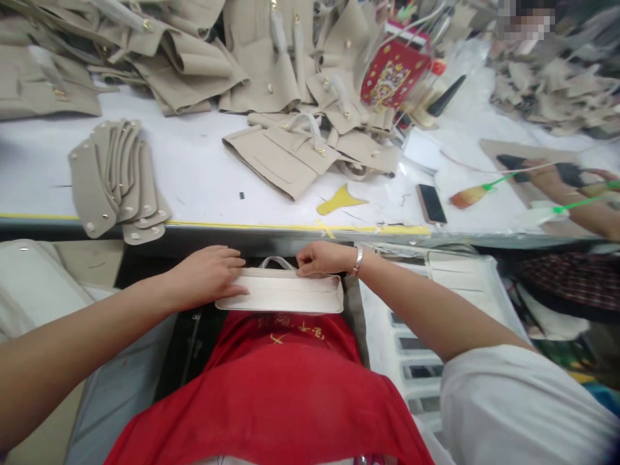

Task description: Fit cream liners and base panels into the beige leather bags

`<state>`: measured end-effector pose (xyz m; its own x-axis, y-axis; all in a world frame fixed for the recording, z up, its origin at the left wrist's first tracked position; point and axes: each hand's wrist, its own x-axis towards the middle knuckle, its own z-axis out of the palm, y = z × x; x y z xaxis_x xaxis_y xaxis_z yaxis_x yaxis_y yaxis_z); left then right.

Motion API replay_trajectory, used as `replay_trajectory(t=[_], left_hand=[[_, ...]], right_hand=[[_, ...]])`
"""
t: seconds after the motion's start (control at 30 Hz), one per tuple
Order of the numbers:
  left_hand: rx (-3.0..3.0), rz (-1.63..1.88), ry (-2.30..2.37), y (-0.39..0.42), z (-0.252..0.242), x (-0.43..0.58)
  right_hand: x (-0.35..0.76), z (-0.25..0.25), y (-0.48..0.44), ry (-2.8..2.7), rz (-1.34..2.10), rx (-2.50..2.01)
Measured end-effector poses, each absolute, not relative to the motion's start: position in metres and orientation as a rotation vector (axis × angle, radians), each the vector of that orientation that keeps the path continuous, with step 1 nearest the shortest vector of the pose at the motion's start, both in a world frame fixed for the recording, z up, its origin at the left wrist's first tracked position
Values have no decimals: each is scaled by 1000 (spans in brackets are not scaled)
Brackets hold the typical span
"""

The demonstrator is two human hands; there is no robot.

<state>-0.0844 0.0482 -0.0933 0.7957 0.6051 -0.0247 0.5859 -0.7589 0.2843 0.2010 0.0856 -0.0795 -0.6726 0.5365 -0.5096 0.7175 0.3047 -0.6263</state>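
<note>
A flat cream bag piece point(285, 294) with a small loop handle lies across my lap, over a red apron point(281, 381), just below the table edge. My left hand point(206, 274) rests on its left end with the fingers laid flat and stretched out. My right hand point(322, 258) sits at the top edge near the handle, fingers pinched together on the edge of the piece. A silver bracelet point(357, 260) is on my right wrist.
On the white table point(194, 181) lie a stack of beige flaps point(113, 177), heaps of beige bag parts point(285, 155), a yellow cut-out point(339, 201), a phone point(431, 203) and a red box point(392, 71). Another person's hands point(557, 181) work at the right. A white tray point(484, 284) is beside me.
</note>
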Motion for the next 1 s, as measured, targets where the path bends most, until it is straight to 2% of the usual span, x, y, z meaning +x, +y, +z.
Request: replay_trajectory(t=[0.17, 0.3, 0.47, 0.77, 1.0], left_hand=[[2644, 233, 820, 2, -85, -19], [2618, 340, 874, -33, -104, 21], [2697, 503, 916, -47, -125, 28], [2757, 505, 928, -48, -123, 33], [2804, 404, 1054, -50, -106, 45]], right_hand=[[239, -64, -2, 2818, -1047, 1609], [251, -91, -69, 2946, -737, 1838], [246, -120, -94, 2982, -407, 2061], [245, -117, -94, 2951, -335, 2058], [234, -113, -91, 2787, -322, 2218]])
